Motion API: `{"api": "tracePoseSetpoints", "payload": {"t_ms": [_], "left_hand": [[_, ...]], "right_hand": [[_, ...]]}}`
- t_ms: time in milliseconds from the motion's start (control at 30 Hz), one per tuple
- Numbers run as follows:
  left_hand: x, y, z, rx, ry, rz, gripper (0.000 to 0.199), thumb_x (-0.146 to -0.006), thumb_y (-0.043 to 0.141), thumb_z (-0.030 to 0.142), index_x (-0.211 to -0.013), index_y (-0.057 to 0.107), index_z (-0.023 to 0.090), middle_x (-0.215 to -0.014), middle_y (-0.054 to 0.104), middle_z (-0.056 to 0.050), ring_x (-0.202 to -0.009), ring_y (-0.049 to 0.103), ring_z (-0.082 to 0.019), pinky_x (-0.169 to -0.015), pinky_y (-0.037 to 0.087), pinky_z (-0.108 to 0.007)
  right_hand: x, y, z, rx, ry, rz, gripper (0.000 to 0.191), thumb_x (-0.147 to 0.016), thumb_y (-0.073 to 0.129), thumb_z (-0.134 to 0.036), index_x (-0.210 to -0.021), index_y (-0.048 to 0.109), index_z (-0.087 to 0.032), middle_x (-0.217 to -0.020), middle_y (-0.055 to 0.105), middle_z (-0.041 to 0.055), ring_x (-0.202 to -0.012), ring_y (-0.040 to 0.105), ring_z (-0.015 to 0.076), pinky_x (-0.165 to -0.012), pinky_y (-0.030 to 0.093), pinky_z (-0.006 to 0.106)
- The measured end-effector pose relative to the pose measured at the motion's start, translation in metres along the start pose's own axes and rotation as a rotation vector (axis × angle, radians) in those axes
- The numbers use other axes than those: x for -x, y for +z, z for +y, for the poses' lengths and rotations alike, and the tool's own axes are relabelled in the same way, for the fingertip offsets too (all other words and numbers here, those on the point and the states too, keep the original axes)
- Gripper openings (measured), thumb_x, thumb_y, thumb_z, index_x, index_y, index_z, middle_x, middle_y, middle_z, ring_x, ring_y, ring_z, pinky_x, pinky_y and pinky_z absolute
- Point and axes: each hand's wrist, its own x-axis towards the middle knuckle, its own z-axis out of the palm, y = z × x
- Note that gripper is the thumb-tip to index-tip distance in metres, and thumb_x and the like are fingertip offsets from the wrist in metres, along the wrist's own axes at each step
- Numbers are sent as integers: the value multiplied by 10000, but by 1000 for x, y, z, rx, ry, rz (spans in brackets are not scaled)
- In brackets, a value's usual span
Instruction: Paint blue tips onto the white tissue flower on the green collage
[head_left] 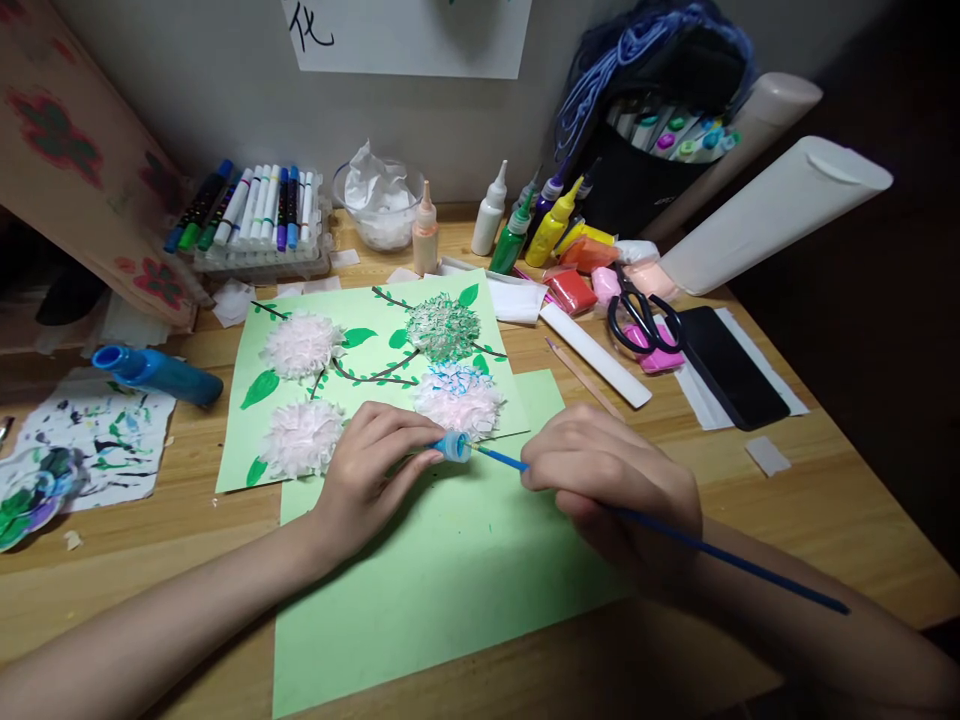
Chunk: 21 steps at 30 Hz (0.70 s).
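Observation:
My left hand (379, 455) pinches a small blue bottle cap (455, 446), its hollow side turned to the right. A slim blue paintbrush (720, 548) is gripped in my right hand (611, 475), its tip at the cap's opening. Behind both hands lies a light green sheet (375, 395) with several ruffled paper flowers, painted leaves and brown stems. The flower nearest the cap (459, 402) is pale pink with blue dabs along its upper edge; the one above it (442, 328) is covered in green. A second green sheet (450, 600) lies beneath my hands.
An uncapped blue paint bottle (161, 375) lies on its side at left, near a paint-smeared paper (112, 435) and palette (34, 495). Markers (259, 210), a glass bowl (381, 205) and paint bottles (512, 240) line the back. Scissors (641, 315) and a phone (731, 365) lie right.

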Motion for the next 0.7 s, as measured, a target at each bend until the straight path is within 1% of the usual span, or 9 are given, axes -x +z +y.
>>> {"api": "tracePoseSetpoints", "payload": {"t_ms": [133, 200, 300, 367, 467, 533, 633, 700], "left_hand": [[1, 0, 0, -5, -6, -7, 167, -885, 630, 148, -1041, 648, 205, -949, 706, -53, -879, 588, -184, -760, 439, -327], [1, -1, 1, -7, 1, -1, 175, -878, 641, 148, -1042, 651, 208, -945, 708, -48, -874, 588, -180, -756, 441, -323], [0, -1, 1, -5, 23, 4, 181, -867, 659, 143, -1036, 659, 205, -938, 714, -44, -853, 592, -169, -745, 443, -313], [-1, -1, 1, -7, 36, 8, 172, -866, 661, 148, -1029, 666, 206, -929, 720, -41, -835, 599, -163, -735, 445, -309], [-1, 0, 1, -3, 55, 23, 164, -861, 667, 142, -1016, 671, 197, -916, 727, -40, -814, 609, -156, -727, 445, -306], [-1, 0, 1, 3, 61, 28, 169, -858, 670, 137, -1017, 669, 195, -920, 729, -42, -816, 615, -156, -728, 445, -308], [-1, 0, 1, 12, 54, 34, 169, -857, 669, 138, -1017, 665, 193, -925, 727, -46, -826, 616, -162, -736, 447, -314], [-1, 0, 1, 14, 44, 39, 163, -858, 665, 136, -1013, 664, 187, -924, 723, -49, -831, 607, -165, -737, 447, -315]], "right_hand": [[0, 3, 1, -20, -7, -3, 247, -982, 379, -263, -834, 570, -212, -650, 612, 21, -598, 551, 135, -599, 464, 284], [1, 4, 3, -56, 33, 18, 238, -977, 398, -251, -824, 574, -202, -655, 612, 19, -606, 540, 131, -603, 464, 278], [3, 7, 6, -137, 160, 82, 240, -968, 425, -242, -789, 579, -202, -648, 605, 4, -617, 549, 125, -619, 467, 273], [3, 8, 10, -228, 297, 115, 254, -969, 432, -243, -773, 588, -206, -642, 597, -10, -617, 569, 113, -620, 470, 257], [1, 11, 17, -419, 533, 158, 281, -974, 438, -290, -759, 596, -202, -637, 591, -23, -582, 590, 86, -559, 460, 215], [-1, 13, 22, -553, 647, 197, 293, -967, 452, -336, -748, 586, -197, -616, 589, -29, -544, 595, 80, -507, 446, 200], [-2, 18, 28, -678, 705, 248, 294, -959, 464, -370, -747, 573, -198, -566, 580, -39, -509, 600, 88, -483, 451, 199], [0, 19, 29, -675, 671, 281, 284, -963, 457, -363, -765, 581, -202, -576, 594, -35, -521, 609, 93, -496, 468, 205]]}}
